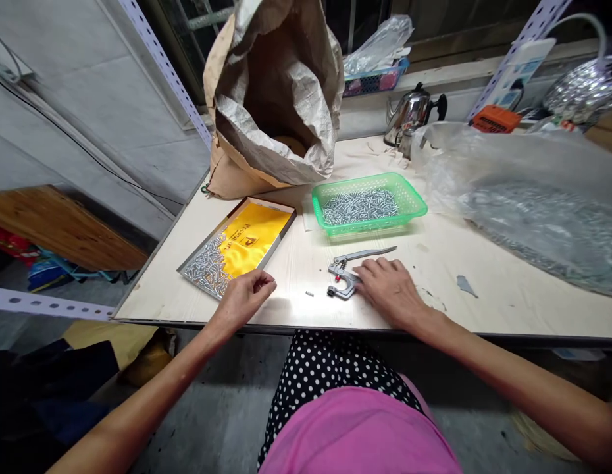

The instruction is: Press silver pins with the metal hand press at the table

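Observation:
My left hand [244, 296] rests on the table beside a flat tray [207, 268] of small metal pins on yellow cloth, its fingertips pinched together; what they hold is too small to make out. My right hand [387, 286] lies over a pair of metal pliers [346, 270], fingers curled on the lower handle. One loose pin [309, 293] lies on the table between my hands. A green plastic basket [369, 203] full of the same pins stands just beyond the pliers.
A large open paper sack [274, 99] stands at the back left. A clear plastic bag [528, 197] of metal parts covers the right side. A metal kettle [412, 112] and a power strip [520, 72] are behind. The table's front edge [335, 326] is at my lap.

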The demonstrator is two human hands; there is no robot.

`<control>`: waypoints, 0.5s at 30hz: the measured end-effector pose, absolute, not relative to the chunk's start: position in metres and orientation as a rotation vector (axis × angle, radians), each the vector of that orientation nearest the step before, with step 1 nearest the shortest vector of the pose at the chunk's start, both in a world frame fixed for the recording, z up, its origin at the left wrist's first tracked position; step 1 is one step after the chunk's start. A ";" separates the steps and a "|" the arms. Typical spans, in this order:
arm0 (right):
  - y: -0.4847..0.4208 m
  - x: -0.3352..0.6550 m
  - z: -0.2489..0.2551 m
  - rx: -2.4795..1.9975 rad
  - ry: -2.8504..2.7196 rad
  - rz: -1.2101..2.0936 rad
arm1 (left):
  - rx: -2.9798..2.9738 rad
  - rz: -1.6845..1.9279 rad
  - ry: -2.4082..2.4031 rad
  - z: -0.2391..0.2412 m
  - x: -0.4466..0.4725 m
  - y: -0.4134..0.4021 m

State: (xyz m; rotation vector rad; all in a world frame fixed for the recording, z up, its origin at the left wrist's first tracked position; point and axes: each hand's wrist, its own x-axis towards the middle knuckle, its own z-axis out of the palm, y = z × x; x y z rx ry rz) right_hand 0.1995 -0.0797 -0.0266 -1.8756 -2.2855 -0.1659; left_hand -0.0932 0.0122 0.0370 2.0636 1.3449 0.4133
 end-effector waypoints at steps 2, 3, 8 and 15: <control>-0.065 0.172 -0.017 -1.783 -2.365 -0.183 | 2.032 0.406 1.346 0.034 -0.090 0.011; -0.058 0.159 -0.016 -1.714 -2.432 -0.136 | 2.017 0.403 1.347 0.033 -0.088 0.009; -0.032 0.113 -0.033 -1.569 -2.625 0.053 | 1.911 0.481 1.331 0.030 -0.090 -0.003; -0.010 0.140 -0.012 -1.538 -2.510 -0.095 | 1.652 0.524 1.325 0.027 -0.093 -0.003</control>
